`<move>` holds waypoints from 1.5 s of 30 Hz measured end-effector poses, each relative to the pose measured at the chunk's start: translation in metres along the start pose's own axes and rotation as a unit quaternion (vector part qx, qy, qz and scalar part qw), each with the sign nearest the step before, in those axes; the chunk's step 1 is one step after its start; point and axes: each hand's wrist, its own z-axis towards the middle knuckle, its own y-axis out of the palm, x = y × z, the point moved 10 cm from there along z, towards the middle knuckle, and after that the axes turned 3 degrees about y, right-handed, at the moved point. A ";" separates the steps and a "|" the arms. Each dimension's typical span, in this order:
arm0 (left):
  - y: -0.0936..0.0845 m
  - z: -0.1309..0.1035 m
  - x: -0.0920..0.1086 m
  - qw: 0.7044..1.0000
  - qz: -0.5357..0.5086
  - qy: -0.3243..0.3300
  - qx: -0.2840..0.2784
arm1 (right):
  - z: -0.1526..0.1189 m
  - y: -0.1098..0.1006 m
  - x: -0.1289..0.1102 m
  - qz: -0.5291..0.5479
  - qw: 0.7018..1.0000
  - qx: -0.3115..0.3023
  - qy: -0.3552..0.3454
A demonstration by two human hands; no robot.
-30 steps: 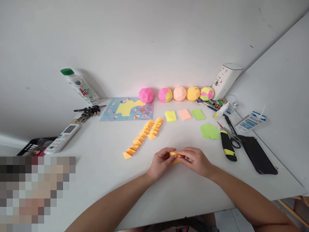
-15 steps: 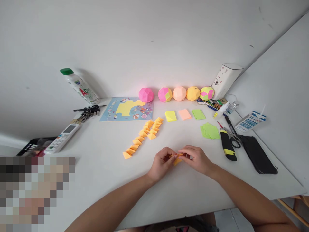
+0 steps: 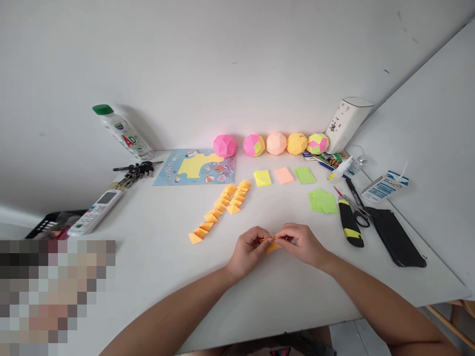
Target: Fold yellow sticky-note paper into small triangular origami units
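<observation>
Between my fingertips is a small piece of orange paper (image 3: 272, 246), partly hidden by the thumbs. My left hand (image 3: 252, 249) pinches its left side, and my right hand (image 3: 301, 244) pinches the right side, the two hands almost touching. Beyond my left hand, folded orange paper pieces (image 3: 213, 216) lie in two slanting rows. Stacks of yellow sticky notes (image 3: 262, 178), peach sticky notes (image 3: 284, 175) and green sticky notes (image 3: 305, 175) sit farther back. Loose green paper pieces (image 3: 322, 201) lie beyond my right hand.
Several faceted paper balls (image 3: 276, 143) line the wall beside a blue picture board (image 3: 166, 173). At the right are a black-and-yellow utility knife (image 3: 351, 222), scissors (image 3: 362, 218), a black pouch (image 3: 399, 237) and a drink carton (image 3: 384, 187). A remote (image 3: 95, 212) and bottle (image 3: 124, 133) stand left.
Both hands stay in nearly the same place, with the right fingers shifting very slightly on the orange paper. Everything else on the table is unmoved.
</observation>
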 end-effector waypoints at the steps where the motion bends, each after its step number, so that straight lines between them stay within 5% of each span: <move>1: 0.000 0.000 -0.002 1.000 -0.005 -0.013 -0.001 | 0.000 0.000 -0.002 -0.003 1.000 0.000 -0.005; 13: 0.003 0.000 -0.005 0.999 -0.006 -0.043 -0.005 | -0.003 0.009 -0.002 -0.013 0.999 -0.034 -0.035; 20: 0.005 0.001 -0.011 0.995 -0.030 -0.094 0.000 | 0.002 0.010 0.005 0.026 0.998 -0.050 0.001; 30: 0.003 0.005 -0.009 0.996 -0.032 -0.082 0.002 | 0.008 0.017 0.034 0.107 0.987 -0.098 0.067; 39: 0.001 0.005 -0.007 0.994 -0.045 -0.094 0.005 | 0.010 0.008 0.045 0.154 0.983 -0.042 0.087; 45: -0.003 0.005 -0.009 0.992 -0.071 -0.099 0.019 | 0.009 -0.017 0.042 0.171 0.982 0.037 0.072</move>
